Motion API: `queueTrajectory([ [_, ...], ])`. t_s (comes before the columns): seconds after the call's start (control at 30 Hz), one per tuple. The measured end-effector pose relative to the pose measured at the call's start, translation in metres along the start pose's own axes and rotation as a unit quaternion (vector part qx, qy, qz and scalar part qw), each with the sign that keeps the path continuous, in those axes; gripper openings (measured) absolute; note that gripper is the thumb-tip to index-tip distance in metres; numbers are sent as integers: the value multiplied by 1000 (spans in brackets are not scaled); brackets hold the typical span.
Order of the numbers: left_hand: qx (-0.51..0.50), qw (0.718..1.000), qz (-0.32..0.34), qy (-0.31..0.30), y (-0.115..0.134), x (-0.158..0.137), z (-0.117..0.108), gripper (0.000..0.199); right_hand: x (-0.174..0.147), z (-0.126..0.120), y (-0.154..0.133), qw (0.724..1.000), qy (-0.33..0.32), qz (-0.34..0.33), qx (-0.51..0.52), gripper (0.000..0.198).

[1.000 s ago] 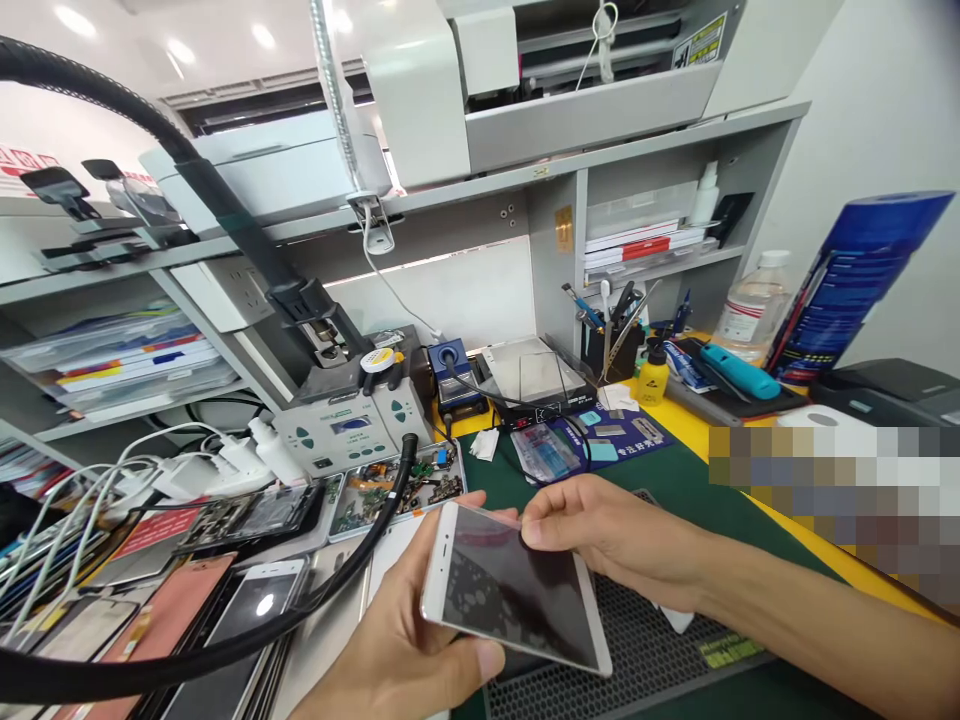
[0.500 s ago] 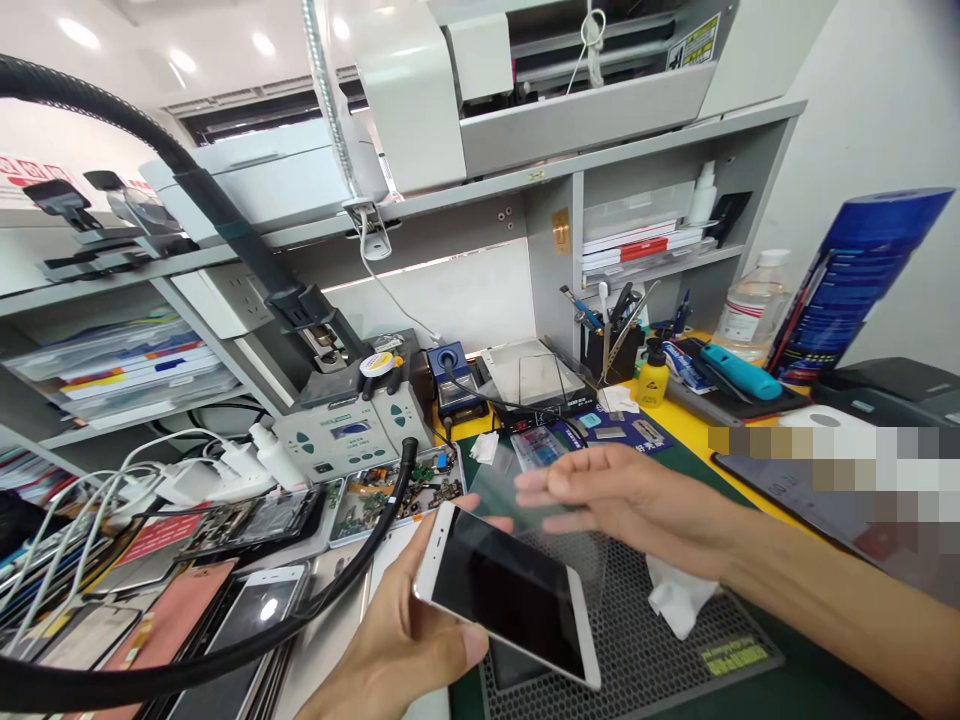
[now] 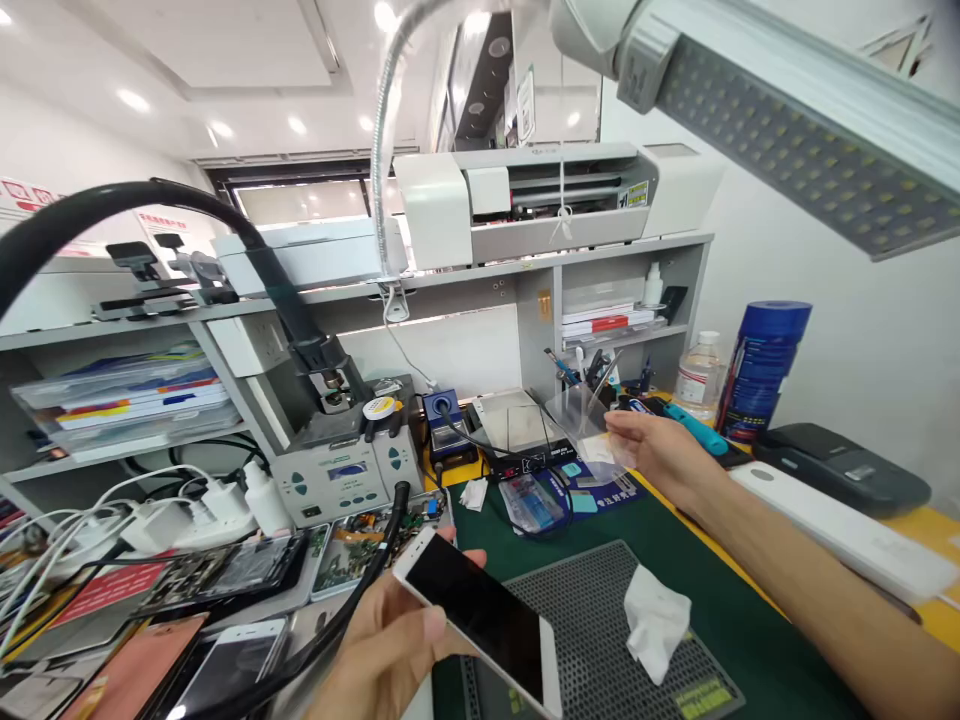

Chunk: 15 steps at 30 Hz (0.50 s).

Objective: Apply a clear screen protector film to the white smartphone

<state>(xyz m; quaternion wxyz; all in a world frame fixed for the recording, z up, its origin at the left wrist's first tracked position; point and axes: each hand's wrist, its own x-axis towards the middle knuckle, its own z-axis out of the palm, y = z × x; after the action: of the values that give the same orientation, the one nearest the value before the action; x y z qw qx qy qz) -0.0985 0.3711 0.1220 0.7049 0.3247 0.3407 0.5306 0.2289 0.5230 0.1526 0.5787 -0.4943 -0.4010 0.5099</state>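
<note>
A white smartphone (image 3: 480,610) with a dark screen rests tilted in my left hand (image 3: 390,640), the thumb along its near edge and the fingers behind it. My right hand (image 3: 660,455) is raised farther back, pinching a clear plastic film (image 3: 581,425) by its edge. The film hangs in front of the tool holder, and things show through it. Under the phone lies a dark perforated mat (image 3: 585,590) on the green work surface (image 3: 750,620). A crumpled white tissue (image 3: 658,622) sits on the mat's right side.
A grey hot-air station (image 3: 349,480) stands at back left, its black hose (image 3: 375,570) crossing the front left. Several phones and a parts tray (image 3: 352,550) lie left. A lamp (image 3: 795,130) hangs overhead right. A bottle (image 3: 699,380) and blue canister (image 3: 761,370) stand at back right.
My right hand has moved away from the phone, back and to the right, carrying the clear film. The phone has shifted slightly down and left, and the view has tilted up.
</note>
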Motion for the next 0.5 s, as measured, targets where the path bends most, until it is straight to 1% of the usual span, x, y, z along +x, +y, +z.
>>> queueTrajectory([
  [0.1, -67, 998, 6, -7, 9, 3, -1, 40, -2, 14, 5, 1000, 21, 1, -22, 20],
  [0.17, -107, 994, 13, -8, 17, 3, -1, 32, -4, 23, 2, 999, 27, -4, -34, 22],
  [0.23, -128, 992, 18, 2, 23, 3, -1, 31, -7, 28, -5, 999, 30, -13, -33, 22],
  [0.3, -133, 991, 17, 24, 28, 2, -2, 35, -12, 30, -15, 999, 24, -26, -19, 20],
  [0.4, -141, 988, 9, 55, 32, 1, -2, 41, -23, 33, -29, 999, -19, -26, 12, 10],
  [0.43, -147, 988, 5, 55, 33, 2, -2, 42, -26, 34, -32, 999, -41, -17, 21, 6],
  [0.5, -164, 986, 1, 26, 33, 3, -3, 40, -33, 38, -34, 996, -85, 9, 30, 6],
])
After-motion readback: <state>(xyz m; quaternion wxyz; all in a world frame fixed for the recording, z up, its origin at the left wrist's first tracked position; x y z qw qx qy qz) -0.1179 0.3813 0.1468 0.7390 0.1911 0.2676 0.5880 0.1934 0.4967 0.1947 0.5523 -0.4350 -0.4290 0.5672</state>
